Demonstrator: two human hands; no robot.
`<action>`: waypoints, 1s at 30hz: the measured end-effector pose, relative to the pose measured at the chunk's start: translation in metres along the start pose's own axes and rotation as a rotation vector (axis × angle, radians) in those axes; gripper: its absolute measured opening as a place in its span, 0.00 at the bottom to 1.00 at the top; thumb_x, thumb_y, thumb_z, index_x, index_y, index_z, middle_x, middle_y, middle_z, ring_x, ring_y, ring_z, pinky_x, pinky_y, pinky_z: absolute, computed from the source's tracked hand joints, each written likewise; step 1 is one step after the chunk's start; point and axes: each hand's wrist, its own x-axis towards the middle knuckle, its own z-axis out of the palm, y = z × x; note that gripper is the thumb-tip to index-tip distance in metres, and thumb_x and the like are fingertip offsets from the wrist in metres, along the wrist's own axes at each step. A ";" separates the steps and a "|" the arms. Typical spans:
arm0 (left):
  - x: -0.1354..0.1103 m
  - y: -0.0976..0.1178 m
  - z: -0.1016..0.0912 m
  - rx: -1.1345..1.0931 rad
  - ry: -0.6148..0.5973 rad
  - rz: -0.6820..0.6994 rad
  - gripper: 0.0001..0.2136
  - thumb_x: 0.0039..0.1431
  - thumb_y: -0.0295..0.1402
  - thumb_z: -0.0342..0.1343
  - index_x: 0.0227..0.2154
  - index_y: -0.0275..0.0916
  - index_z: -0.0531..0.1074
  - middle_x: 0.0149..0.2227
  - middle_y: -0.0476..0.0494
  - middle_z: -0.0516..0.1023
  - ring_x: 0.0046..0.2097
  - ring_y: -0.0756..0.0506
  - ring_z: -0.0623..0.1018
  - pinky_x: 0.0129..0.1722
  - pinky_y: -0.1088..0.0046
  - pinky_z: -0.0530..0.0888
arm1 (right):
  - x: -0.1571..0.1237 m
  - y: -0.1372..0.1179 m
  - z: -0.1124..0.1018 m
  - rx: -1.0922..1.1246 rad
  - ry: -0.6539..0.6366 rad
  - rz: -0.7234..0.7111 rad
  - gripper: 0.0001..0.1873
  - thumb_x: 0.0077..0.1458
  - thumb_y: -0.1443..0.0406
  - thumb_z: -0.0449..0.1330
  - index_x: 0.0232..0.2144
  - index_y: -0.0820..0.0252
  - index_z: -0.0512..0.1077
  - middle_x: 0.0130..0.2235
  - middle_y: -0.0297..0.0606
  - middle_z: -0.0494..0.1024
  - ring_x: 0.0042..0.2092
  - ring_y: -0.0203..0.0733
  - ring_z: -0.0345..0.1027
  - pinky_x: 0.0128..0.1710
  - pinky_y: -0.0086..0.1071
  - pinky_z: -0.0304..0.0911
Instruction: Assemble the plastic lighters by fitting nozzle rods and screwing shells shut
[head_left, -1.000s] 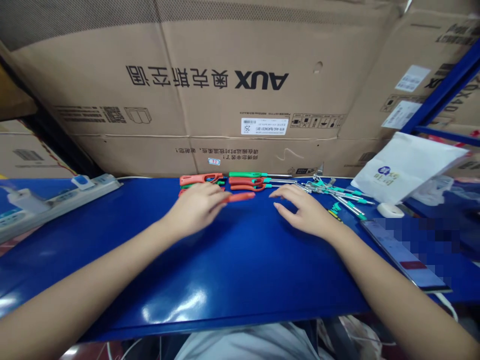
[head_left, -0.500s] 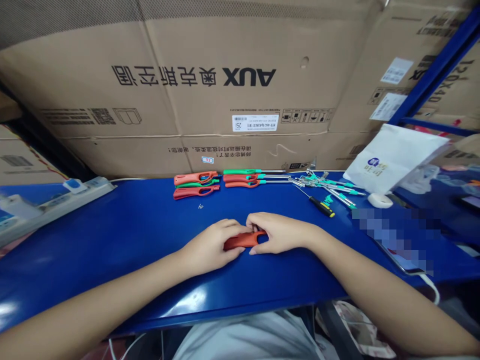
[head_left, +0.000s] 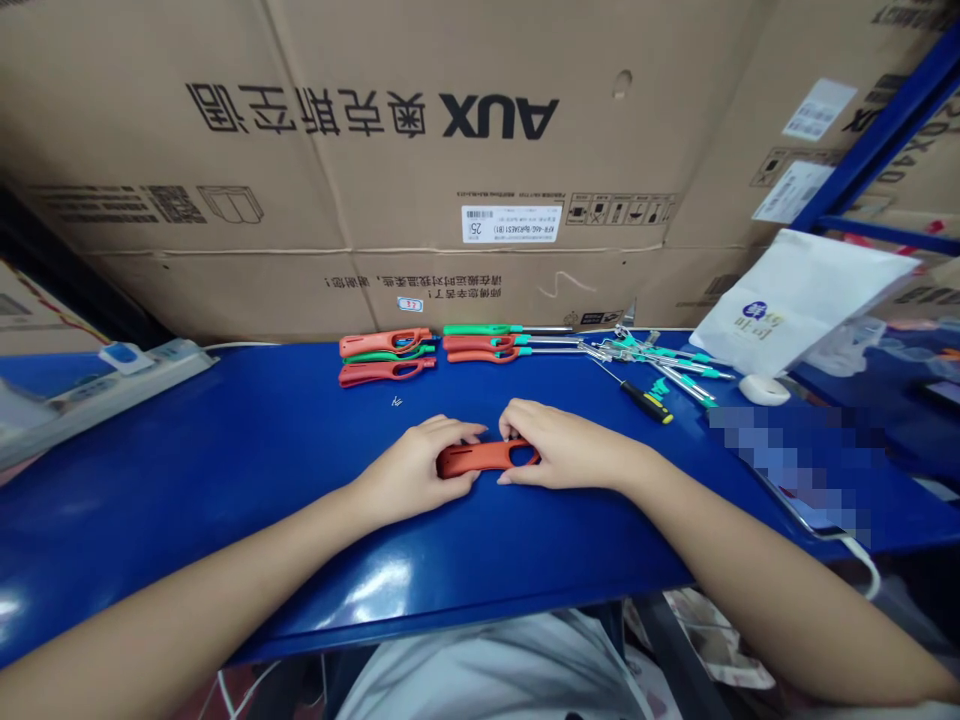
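Observation:
An orange plastic lighter shell (head_left: 484,458) lies flat on the blue table (head_left: 247,470), held at both ends. My left hand (head_left: 416,470) pinches its left end with curled fingers. My right hand (head_left: 559,447) grips its right end, near the trigger opening. Further back lie a few orange and green lighter shells (head_left: 386,356) and assembled lighters with metal stems (head_left: 510,342).
A heap of metal stems with teal parts (head_left: 660,362) and a black-and-yellow screwdriver (head_left: 641,398) lie at the back right. A white bag (head_left: 795,300), a white power strip (head_left: 97,385) at left, and big cardboard boxes (head_left: 450,170) behind.
My hands drew back from the row of lighters with one orange shell and brought it to the table's middle. Both hands now hold it, the shell turned slightly more upward.

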 end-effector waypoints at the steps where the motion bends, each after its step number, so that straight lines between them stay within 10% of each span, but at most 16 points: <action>1: 0.000 -0.003 0.001 -0.013 0.004 -0.005 0.20 0.57 0.33 0.62 0.54 0.41 0.75 0.50 0.41 0.81 0.48 0.42 0.80 0.51 0.63 0.77 | 0.000 0.000 0.000 -0.017 0.000 -0.001 0.22 0.56 0.53 0.70 0.41 0.58 0.66 0.44 0.41 0.74 0.43 0.47 0.68 0.43 0.37 0.62; 30: 0.002 -0.007 0.000 -0.028 0.016 0.017 0.20 0.59 0.32 0.63 0.55 0.40 0.75 0.46 0.42 0.82 0.46 0.43 0.79 0.49 0.63 0.77 | 0.001 -0.009 -0.002 -0.093 0.011 0.095 0.17 0.56 0.57 0.70 0.38 0.61 0.70 0.42 0.43 0.76 0.44 0.48 0.68 0.42 0.36 0.61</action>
